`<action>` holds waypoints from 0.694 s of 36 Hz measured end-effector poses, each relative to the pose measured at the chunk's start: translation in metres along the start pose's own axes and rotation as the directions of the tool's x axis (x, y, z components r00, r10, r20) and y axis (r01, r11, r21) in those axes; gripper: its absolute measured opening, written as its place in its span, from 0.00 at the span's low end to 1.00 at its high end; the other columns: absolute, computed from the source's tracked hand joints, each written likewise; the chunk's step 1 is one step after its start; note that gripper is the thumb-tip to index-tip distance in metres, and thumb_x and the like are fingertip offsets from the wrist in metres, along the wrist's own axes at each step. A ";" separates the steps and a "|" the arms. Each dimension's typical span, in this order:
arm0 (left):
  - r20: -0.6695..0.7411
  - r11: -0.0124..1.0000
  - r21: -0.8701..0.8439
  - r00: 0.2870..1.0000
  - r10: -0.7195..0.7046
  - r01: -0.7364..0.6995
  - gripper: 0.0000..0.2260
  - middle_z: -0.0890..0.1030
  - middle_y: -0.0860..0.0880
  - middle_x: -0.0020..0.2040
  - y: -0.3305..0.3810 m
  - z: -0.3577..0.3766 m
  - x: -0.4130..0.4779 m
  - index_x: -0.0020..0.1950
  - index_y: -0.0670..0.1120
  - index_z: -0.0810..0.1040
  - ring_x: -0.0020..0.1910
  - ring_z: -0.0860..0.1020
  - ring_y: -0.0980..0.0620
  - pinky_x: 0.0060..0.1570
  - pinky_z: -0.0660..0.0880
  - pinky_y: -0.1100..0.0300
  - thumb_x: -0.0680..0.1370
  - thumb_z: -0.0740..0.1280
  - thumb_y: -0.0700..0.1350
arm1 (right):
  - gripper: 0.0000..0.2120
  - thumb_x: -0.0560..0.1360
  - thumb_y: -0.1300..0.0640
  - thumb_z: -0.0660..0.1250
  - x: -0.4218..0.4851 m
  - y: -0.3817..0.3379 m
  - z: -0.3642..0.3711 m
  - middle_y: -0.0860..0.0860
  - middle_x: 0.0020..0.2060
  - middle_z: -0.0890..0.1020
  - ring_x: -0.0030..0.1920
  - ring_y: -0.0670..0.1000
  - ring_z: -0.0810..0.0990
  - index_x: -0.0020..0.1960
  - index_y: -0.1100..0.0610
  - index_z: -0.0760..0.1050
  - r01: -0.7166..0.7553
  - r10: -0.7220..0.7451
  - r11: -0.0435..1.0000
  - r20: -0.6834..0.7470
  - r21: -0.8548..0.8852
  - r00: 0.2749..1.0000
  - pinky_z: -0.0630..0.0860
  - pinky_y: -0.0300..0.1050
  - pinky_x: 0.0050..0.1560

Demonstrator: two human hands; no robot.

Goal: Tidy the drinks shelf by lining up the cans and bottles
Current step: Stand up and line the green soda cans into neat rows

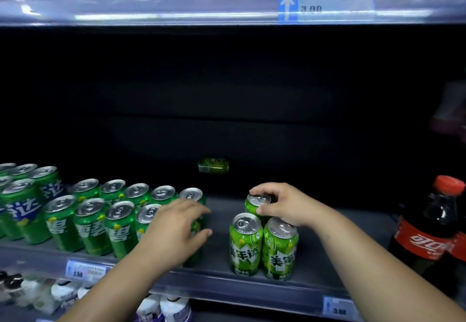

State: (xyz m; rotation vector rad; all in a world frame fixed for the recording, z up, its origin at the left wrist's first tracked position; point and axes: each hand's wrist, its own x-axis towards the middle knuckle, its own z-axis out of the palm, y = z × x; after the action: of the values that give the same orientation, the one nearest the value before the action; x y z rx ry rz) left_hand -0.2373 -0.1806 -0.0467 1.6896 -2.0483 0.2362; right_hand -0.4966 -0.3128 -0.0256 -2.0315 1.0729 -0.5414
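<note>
Place: a dark shop cooler, with the drinks shelf running across the middle.
Back can: a light green can stands upright behind two more, in the middle of the shelf.
Right hand: the right hand has its fingers pinched round the rim of the back can.
Front pair: two light green cans stand side by side at the shelf edge, touching.
Left hand: the left hand is curled round a dark green can at the end of the rows, fingers wrapped on its side.
Doing it well: I think each can should slide slowly and stay upright, so it does not knock the others. Turn the labels to the front.
Fallen can: one green can lies on its side far back.
Writing: the dark green cans show "碧" and "达". The light green cans read "美年达". The cola bottle reads "可口". The price tags show "3.00" and "2.50".
</note>
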 end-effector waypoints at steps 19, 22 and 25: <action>-0.050 0.995 0.098 0.999 -0.001 0.006 0.18 0.79 0.61 0.51 -0.004 0.015 -0.006 0.52 0.58 0.81 0.52 0.78 0.54 0.49 0.74 0.54 0.69 0.64 0.64 | 0.25 0.74 0.53 0.74 0.011 -0.003 0.001 0.43 0.64 0.79 0.63 0.44 0.77 0.70 0.46 0.75 -0.054 0.056 0.995 0.026 -0.079 0.998 0.73 0.45 0.67; -0.053 0.994 0.106 0.999 -0.010 0.016 0.18 0.79 0.61 0.50 -0.002 0.015 -0.005 0.52 0.58 0.81 0.51 0.78 0.54 0.48 0.74 0.54 0.68 0.64 0.64 | 0.24 0.74 0.52 0.74 0.011 -0.004 0.003 0.43 0.64 0.79 0.63 0.45 0.77 0.70 0.47 0.75 -0.048 0.049 0.996 0.020 -0.081 0.999 0.73 0.47 0.68; -0.052 0.994 0.111 0.998 -0.017 0.022 0.18 0.79 0.61 0.50 -0.001 0.014 -0.005 0.52 0.58 0.81 0.51 0.78 0.54 0.48 0.74 0.54 0.68 0.64 0.64 | 0.24 0.75 0.51 0.73 0.011 -0.008 0.006 0.44 0.63 0.79 0.63 0.45 0.78 0.70 0.49 0.75 -0.040 0.042 0.996 0.020 -0.077 0.999 0.74 0.45 0.67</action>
State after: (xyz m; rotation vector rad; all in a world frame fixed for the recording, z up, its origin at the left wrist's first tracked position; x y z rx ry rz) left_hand -0.2390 -0.1821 -0.0620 1.7497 -2.0136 0.3900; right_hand -0.4828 -0.3165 -0.0227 -2.0723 1.1356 -0.4630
